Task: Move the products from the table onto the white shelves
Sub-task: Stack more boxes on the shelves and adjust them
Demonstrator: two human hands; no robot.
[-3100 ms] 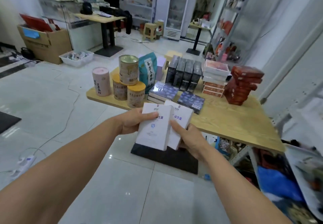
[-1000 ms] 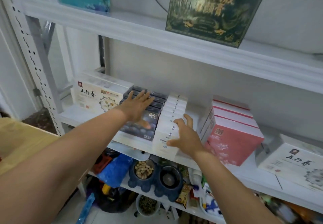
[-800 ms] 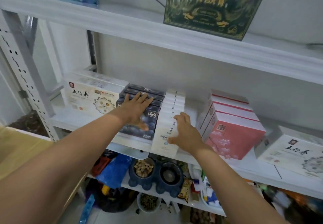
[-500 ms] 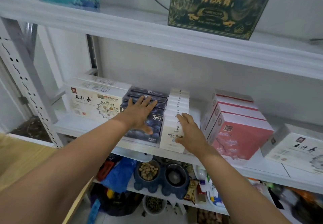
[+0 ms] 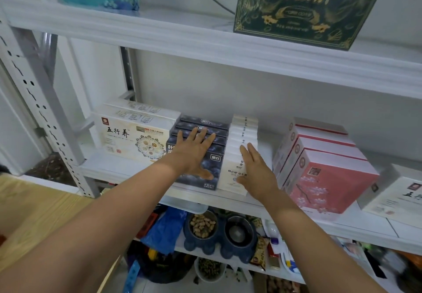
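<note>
Evidently the placing step was in hand, at its squaring-up stage. At far left a corner of the pale wooden table (image 5: 34,201) showed. On the white metal shelf (image 5: 118,171), beside the flat white boxes with a round ornamental print (image 5: 134,137), stood a row of dark blue cardboard boxes (image 5: 218,169). The left hand (image 5: 194,153) lay flat on them, fingers straight and spread, gripping nothing. Just right of them, touching, ran the row of slim white cardboard boxes (image 5: 243,130), already on the shelf, its front box near the shelf's edge. The right hand (image 5: 258,171) lay along that row's right side, fingers straight and together, pressing rather than holding. Further right, across a gap, stood the pink cardboard boxes (image 5: 331,178). The next move, I judged, called for lifting both hands clear without dragging the front boxes, then turning back to the table for more products
</note>
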